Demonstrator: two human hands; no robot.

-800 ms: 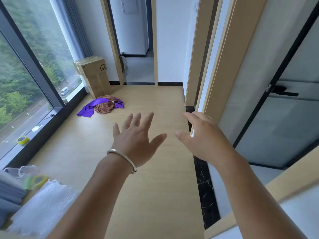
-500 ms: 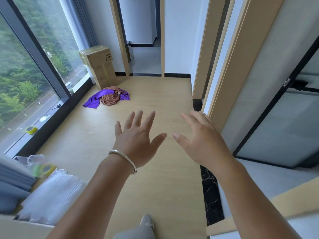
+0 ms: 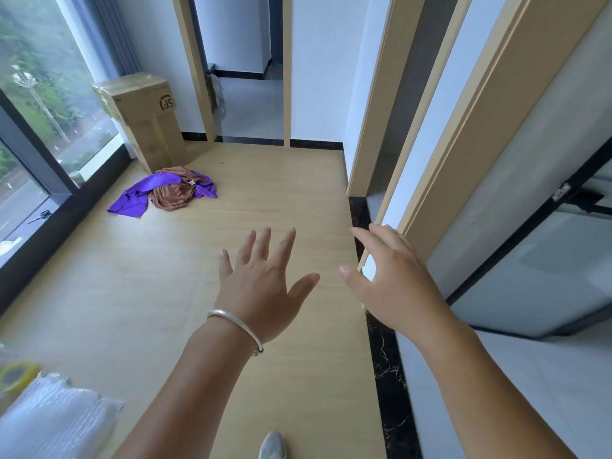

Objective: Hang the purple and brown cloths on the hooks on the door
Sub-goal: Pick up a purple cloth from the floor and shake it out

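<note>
our left hand (image 3: 261,293) | fingers spread, holding nothing | right hand (image 3: 394,286) same | purple cloth (image 3: 139,193) and brown cloth (image 3: 174,197) heaped by floor's window edge

- pale wood-look laminate floor (image 3: 139,293) runs from the big window side over to a black marble-looking threshold strip (image 3: 384,359)
- crumpled shiny purple cloth (image 3: 132,200) lies on it near the far left corner, tangled with a bunched-up brown cloth (image 3: 172,197) that's touching it
- tall tan cardboard box (image 3: 145,117) stands upright just behind those two
- wad of clear bubble wrap (image 3: 49,422) sits in the near left corner
</note>
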